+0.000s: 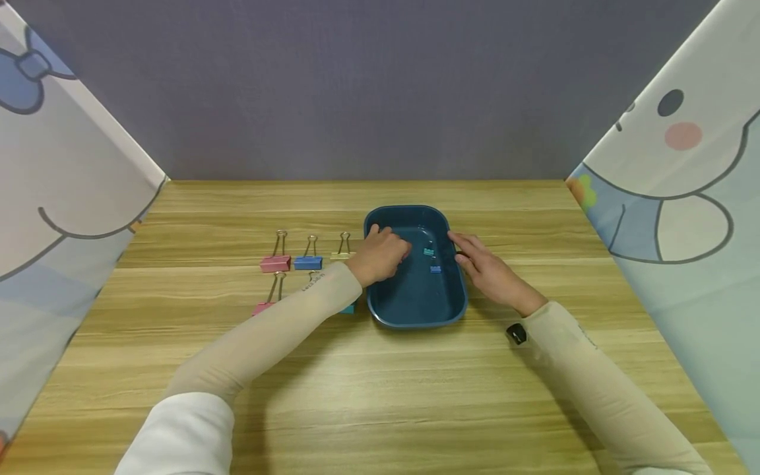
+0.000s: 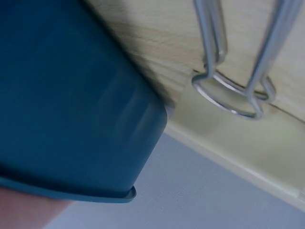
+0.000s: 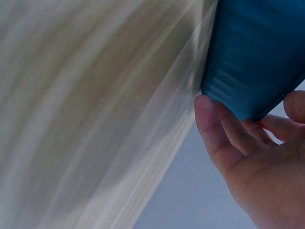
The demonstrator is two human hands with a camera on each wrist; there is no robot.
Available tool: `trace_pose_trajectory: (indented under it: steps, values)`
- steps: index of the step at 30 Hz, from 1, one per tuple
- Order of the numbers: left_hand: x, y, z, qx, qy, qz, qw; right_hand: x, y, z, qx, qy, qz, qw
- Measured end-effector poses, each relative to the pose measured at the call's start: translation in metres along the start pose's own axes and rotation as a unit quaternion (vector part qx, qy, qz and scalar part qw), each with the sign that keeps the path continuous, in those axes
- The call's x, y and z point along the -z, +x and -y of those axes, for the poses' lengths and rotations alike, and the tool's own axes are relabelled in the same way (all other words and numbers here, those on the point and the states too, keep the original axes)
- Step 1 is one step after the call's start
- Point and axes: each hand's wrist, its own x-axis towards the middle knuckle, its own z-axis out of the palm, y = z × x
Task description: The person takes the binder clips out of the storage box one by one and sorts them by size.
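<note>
A dark teal plastic bin (image 1: 415,310) stands on the table. My left hand (image 1: 380,256) reaches over its left rim with bent fingers. Their tips are hidden, so I cannot tell whether they hold anything. Against the bin's right side, my right hand (image 1: 489,272) rests with extended fingers (image 3: 228,129) touching the wall. On the bin's floor lie a small teal piece (image 1: 429,252) and a small blue piece (image 1: 436,269), too tiny to name. Left of the bin are binder clips: pink (image 1: 276,264), blue (image 1: 308,263) and pale yellow (image 2: 238,129), handles up.
A nearer row of binder clips, with a pink one (image 1: 262,308) and a teal one (image 1: 348,309), is partly covered by the left sleeve (image 1: 273,330). A black device (image 1: 516,333) sits at the right wrist. A grey panel (image 1: 368,92) rises behind the wooden table (image 1: 380,402).
</note>
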Motion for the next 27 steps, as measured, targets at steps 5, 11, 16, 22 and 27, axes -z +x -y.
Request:
trace_pose_trajectory:
  steps: [5, 11, 16, 22, 27]
  values:
    - [-0.003, 0.001, 0.000, -0.003, 0.010, -0.011, 0.9999, 0.000, 0.001, 0.000, 0.000, 0.002, 0.001, 1.000]
    - [-0.004, 0.002, 0.000, -0.007, 0.002, -0.015, 0.9999, 0.000, 0.001, -0.001, 0.000, 0.003, 0.001, 1.000]
    - [-0.006, 0.003, 0.001, -0.015, 0.001, -0.012, 0.9998, 0.000, 0.001, -0.001, -0.002, 0.006, 0.005, 1.000]
    - [-0.004, 0.004, 0.004, -0.032, -0.055, -0.029, 0.9976, -0.001, 0.002, -0.001, 0.003, 0.003, 0.001, 1.000]
    - [-0.002, 0.005, 0.010, -0.071, -0.083, -0.053, 0.9927, -0.001, 0.002, -0.001, 0.007, -0.002, -0.002, 1.000]
